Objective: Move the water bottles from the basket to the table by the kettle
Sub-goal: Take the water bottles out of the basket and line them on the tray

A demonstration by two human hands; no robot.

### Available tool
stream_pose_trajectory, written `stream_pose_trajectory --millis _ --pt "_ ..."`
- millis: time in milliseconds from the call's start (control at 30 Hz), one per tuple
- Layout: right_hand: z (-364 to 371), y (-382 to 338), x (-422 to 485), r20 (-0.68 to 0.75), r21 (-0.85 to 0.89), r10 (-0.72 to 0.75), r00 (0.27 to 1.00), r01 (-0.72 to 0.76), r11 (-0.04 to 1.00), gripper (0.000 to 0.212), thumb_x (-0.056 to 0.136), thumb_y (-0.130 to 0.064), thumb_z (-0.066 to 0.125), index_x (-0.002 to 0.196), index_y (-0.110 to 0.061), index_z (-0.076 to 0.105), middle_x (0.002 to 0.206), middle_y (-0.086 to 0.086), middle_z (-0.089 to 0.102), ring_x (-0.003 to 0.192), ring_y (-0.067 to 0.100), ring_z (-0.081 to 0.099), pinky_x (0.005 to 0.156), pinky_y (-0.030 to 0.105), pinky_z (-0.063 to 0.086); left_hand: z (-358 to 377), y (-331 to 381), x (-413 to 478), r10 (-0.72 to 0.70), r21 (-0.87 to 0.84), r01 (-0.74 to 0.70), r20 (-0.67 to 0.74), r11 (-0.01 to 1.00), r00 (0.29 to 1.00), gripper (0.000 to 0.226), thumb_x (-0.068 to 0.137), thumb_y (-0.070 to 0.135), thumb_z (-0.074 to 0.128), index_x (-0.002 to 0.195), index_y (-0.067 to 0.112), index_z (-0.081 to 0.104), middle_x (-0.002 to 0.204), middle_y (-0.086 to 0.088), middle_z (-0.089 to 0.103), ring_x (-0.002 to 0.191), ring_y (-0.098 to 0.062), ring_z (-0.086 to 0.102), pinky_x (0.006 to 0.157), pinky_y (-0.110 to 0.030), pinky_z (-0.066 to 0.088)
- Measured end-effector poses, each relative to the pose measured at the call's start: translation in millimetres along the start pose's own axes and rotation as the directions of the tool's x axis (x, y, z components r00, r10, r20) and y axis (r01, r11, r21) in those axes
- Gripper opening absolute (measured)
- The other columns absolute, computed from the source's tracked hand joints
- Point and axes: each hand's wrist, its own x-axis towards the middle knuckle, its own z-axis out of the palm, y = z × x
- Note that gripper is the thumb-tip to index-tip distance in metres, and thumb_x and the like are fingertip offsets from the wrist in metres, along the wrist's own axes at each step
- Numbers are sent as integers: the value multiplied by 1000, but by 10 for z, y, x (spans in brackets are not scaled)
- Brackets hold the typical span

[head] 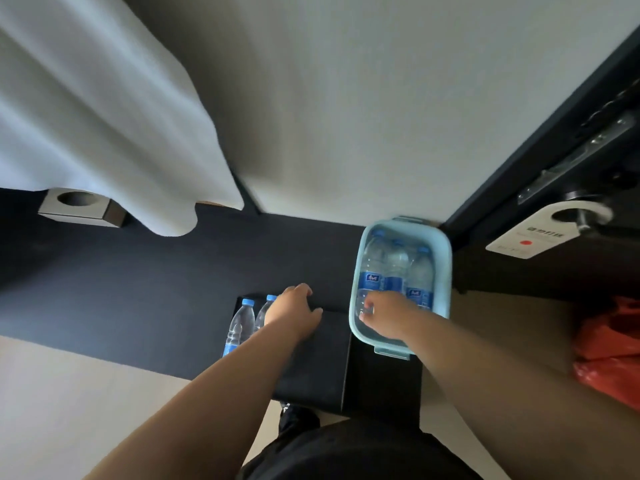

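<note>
- Basket, pale blue, sits on a black stand next to a dark door.
- Three bottles lie side by side in it, blue caps pointing away.
- Right hand reaches into the basket, fingers curled round the near end of the leftmost bottle.
- Table, black, stands left of the basket.
- Two table bottles stand upright, touching, at its left side.
- Left hand is palm down over the table with fingers loosely bent, partly hiding the right one; contact unclear.
- White curtain hangs upper left.
- A tag hangs on the door handle.
- Red bag lies on the floor at right.
</note>
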Motion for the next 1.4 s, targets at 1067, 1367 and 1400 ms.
stream_pose_trajectory --millis 1067,1367,1400 --pt "145 979 538 -25 562 344 939 -272 781 49 92 -41 64 134 -20 52 100 1 66 77 17 63 59 30 46 1005 1484 594 -128 72 119 133 990 983 57 92 55 63 130 13 51 123 -7 65 107 -30 69 72 -37 48" --pt "244 995 741 -128 608 452 883 -290 739 30 98 -35 54 121 -19 64 106 7 71 86 28 69 75 41 60 1191 1516 783 -165 -45 170 92 984 982 88 86 64 69 148 9 40 138 -11 55 118 -33 64 87 -45 57" --pt "254 1005 764 -143 606 461 876 -291 740 31 99 -34 53 122 -18 64 109 9 71 86 27 67 72 37 57 1199 1527 804 -172 -41 176 89 983 981 88 85 64 70 147 9 39 138 -11 55 117 -32 65 87 -45 56"
